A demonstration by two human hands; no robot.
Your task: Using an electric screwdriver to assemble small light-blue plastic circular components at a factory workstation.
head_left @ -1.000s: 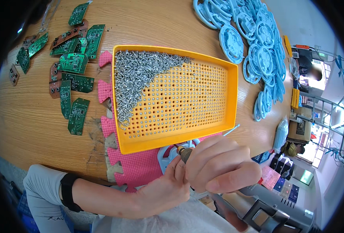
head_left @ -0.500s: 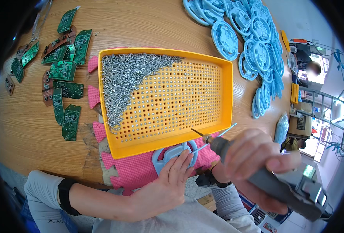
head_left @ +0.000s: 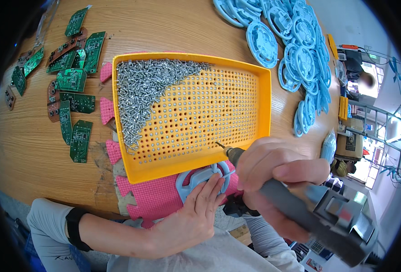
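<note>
My right hand (head_left: 280, 170) is wrapped round a dark grey electric screwdriver (head_left: 293, 206). Its thin bit points left, over the near right part of a yellow tray (head_left: 193, 173), close to the holes; whether it touches a screw I cannot tell. The tray is perforated with rows of holes, many holding upright screws, and a heap of loose silver screws (head_left: 141, 86) fills its far left corner. My left hand (head_left: 189, 222) lies with straight fingers on a light blue plastic part (head_left: 183, 187) just below the tray. The fingers cover part of it, and my left thumb is hidden.
Pink foam matting (head_left: 153, 197) lies beneath the tray and blue part. Several green circuit boards (head_left: 80, 140) are scattered on the wooden table (head_left: 33, 154) at left. Many round blue plastic parts (head_left: 261, 44) are piled at the far right. Another person (head_left: 354, 75) is in the background.
My right hand has brought the screwdriver left, its bit now farther over the tray. The tray and boards appear shifted very slightly left and up. My left hand stays on the blue part.
</note>
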